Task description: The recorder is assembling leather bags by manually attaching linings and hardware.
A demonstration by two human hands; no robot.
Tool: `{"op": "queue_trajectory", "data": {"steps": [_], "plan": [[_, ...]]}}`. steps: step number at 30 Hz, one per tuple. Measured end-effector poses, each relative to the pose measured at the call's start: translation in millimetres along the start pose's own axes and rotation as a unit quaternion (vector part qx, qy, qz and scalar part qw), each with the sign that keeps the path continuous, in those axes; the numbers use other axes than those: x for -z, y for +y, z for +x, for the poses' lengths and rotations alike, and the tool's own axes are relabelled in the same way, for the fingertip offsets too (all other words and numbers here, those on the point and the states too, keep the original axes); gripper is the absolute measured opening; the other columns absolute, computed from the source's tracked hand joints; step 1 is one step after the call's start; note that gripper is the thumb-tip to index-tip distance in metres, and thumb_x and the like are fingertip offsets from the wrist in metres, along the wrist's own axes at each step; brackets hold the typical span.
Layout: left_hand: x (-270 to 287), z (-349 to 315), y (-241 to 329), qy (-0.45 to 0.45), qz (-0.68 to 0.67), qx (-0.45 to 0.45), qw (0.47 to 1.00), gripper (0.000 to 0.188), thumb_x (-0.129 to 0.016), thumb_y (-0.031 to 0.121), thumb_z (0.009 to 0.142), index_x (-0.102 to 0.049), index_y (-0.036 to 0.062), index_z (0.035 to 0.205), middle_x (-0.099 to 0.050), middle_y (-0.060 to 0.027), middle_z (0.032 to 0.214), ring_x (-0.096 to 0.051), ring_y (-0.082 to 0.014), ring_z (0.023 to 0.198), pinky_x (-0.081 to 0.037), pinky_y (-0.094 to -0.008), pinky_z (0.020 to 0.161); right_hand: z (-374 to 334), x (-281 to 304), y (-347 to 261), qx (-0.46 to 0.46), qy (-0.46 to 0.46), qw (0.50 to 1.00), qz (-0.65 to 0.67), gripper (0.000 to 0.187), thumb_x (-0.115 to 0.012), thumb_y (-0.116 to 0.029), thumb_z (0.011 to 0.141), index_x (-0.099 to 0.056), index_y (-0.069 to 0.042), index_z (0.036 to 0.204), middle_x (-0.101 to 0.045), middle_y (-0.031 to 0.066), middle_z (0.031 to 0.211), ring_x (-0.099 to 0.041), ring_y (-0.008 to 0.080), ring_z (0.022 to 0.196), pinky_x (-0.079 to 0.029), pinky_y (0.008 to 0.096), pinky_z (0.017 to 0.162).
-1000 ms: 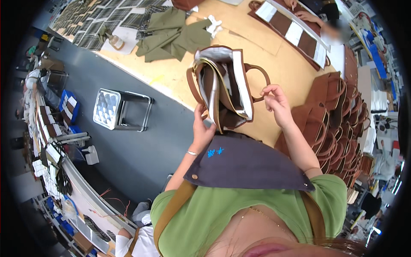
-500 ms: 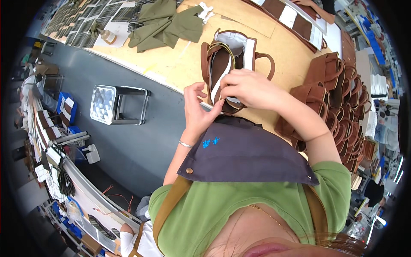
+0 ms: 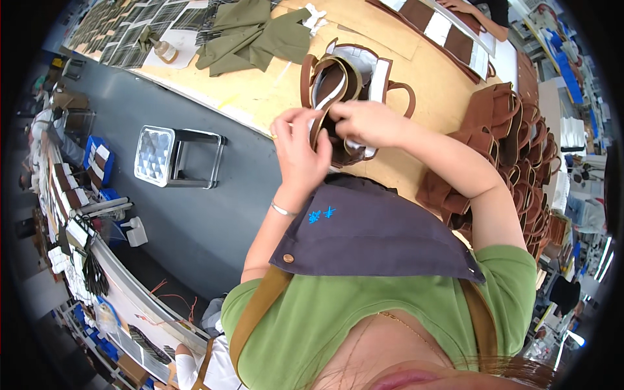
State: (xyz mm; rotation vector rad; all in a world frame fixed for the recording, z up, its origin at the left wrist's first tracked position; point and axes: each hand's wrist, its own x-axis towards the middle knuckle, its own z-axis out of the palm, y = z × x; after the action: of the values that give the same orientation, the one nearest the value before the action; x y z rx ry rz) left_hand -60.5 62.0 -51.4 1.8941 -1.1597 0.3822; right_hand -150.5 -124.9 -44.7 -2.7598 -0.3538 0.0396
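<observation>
A broad pale wooden worktable (image 3: pixel 442 110) runs across the view, with a heap of brown handbags (image 3: pixel 481 140) at its right. The person wears a dark grey-purple cloth apron (image 3: pixel 377 227); just ahead of it, near the table's edge, a brown boxy handbag with a pale lining (image 3: pixel 335 81) stands open, mouth upward.

The handbag looks light and fairly stiff-walled — the white-faced edge (image 3: pixel 378 84) should hold its shape — while the lining will likely fold softly. Nothing about it seems fragile or very slippery. The curved brown handle on the right (image 3: pixel 411 97) offers a sound lifting hold.

The left hand (image 3: pixel 300 153) is loosely curved at the mouth's near-left side, thumb apart from the fingers; whether it grips, I cannot tell. The right hand (image 3: pixel 374 123) reaches over the opening, fingertips bunched and blurred — their hold is unclear. Both are at the gold-toned zip (image 3: pixel 357 81), its tape flexible and best pinched at the edge.

No brand or label is readable on the handbag; small bright-blue characters (image 3: pixel 322 214) mark the apron.
</observation>
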Motion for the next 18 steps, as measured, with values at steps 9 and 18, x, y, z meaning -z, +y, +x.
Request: {"op": "queue_trajectory", "data": {"steps": [9, 18], "plan": [[-9, -32, 19, -0.319, -0.032, 0.018, 0.947, 0.048, -0.080, 0.012, 0.070, -0.060, 0.0113, 0.113, -0.064, -0.0097, 0.105, -0.059, -0.0305, 0.110, -0.047, -0.0400, 0.089, -8, 31, 23, -0.255, 0.064, 0.955, 0.133, 0.027, -0.055, -0.002, 0.074, -0.061, -0.009, 0.100, -0.060, 0.0107, 0.089, -0.063, 0.0319, 0.081, -0.052, 0.0403, 0.073], [-40, -32, -2, -0.230, -0.011, -0.030, 0.973, 0.009, -0.075, 0.015, 0.076, -0.070, 0.0119, 0.083, -0.065, 0.0019, 0.093, -0.060, -0.0233, 0.092, -0.044, -0.0388, 0.080, -6, 26, 18, -0.110, -0.021, 0.986, 0.123, 0.021, -0.063, -0.019, 0.089, -0.060, -0.005, 0.104, -0.057, 0.0139, 0.096, -0.060, 0.0316, 0.092, -0.049, 0.0407, 0.082]]}}
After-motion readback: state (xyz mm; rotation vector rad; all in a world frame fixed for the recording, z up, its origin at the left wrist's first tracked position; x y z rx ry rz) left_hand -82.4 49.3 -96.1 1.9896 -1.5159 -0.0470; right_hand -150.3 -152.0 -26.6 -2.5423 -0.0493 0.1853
